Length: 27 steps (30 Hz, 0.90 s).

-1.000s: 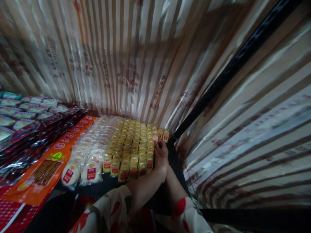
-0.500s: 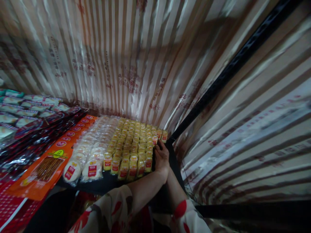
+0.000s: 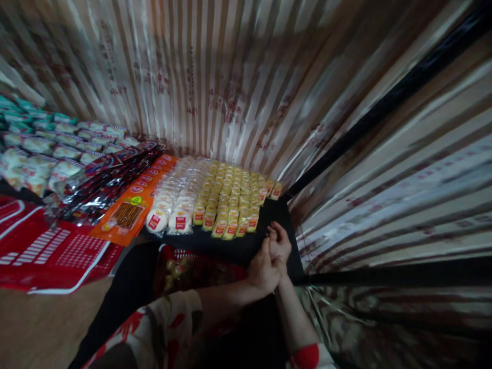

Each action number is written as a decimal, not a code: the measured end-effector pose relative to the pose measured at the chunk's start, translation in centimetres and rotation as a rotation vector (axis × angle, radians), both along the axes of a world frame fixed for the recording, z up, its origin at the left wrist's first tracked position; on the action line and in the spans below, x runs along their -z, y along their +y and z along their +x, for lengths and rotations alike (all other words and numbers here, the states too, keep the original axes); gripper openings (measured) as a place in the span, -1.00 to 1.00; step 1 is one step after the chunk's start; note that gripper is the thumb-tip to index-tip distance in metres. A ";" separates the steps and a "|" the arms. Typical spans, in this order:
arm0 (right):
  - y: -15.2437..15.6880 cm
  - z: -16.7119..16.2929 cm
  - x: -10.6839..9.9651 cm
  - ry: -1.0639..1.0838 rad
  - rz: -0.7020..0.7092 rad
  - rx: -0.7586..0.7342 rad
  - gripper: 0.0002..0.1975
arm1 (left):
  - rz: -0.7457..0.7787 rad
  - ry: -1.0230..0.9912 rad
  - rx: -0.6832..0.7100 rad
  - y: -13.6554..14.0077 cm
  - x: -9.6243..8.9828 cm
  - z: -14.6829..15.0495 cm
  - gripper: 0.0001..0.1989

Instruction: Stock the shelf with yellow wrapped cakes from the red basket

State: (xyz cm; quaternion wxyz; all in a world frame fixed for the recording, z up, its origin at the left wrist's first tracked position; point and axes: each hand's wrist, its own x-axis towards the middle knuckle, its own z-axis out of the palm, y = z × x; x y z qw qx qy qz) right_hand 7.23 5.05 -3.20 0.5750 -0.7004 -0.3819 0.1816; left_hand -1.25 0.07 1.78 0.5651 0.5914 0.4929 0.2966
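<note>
Near the right end of a black shelf, my left hand overlaps my right hand. The fingers of both are bent and drawn together, and anything between them is hidden. Just beyond, left of the fingers, stand rows of small yellow wrapped snack packs with red labels. White round wrapped crackers lie in two rows beside the yellow packs. Both hands are apart from the packs.
An orange snack-stick bag lies left of the crackers, beside dark shiny packets. Green and white packets fill the far left. A red basket stands at left. A black pole slants along the striped sheeting.
Both hands have come away from the right edge of the yellow packs, back toward me, and now overlap over the black shelf. The view has shifted, showing more of the red basket.
</note>
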 end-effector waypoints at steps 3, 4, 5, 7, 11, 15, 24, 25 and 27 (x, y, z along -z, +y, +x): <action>-4.3 -3.1 0.9 0.010 -0.028 0.030 -0.59 | 0.039 -0.043 0.081 -4.1 1.6 -3.9 -0.37; -5.8 -4.3 1.2 0.014 -0.050 0.013 -0.61 | 0.041 -0.060 0.114 -5.3 2.2 -5.3 -0.36; -7.3 -5.5 1.6 0.020 -0.055 0.004 -0.63 | 0.062 -0.081 0.154 -6.4 2.8 -6.7 -0.34; -9.8 -7.6 2.4 0.011 -0.080 -0.037 -0.66 | 0.092 -0.077 0.228 -8.0 4.1 -9.3 -0.31; -12.0 -10.5 4.3 -0.059 -0.202 -0.196 -0.67 | -0.048 0.025 0.264 -9.5 5.9 -13.4 -0.25; -10.8 -12.1 6.4 -0.130 -0.373 -0.454 -0.65 | -0.166 0.063 0.153 -9.0 7.5 -15.9 -0.35; -7.3 -14.7 11.1 -0.117 -0.632 -0.718 -0.68 | -0.434 0.108 -0.145 -3.4 13.9 -18.8 -0.73; -7.2 -15.0 11.8 -0.099 -0.635 -0.730 -0.69 | -0.466 0.088 -0.164 -2.9 14.6 -18.8 -0.74; -7.1 -15.5 13.1 -0.063 -0.636 -0.745 -0.72 | -0.501 0.046 -0.189 -2.1 15.7 -18.6 -0.73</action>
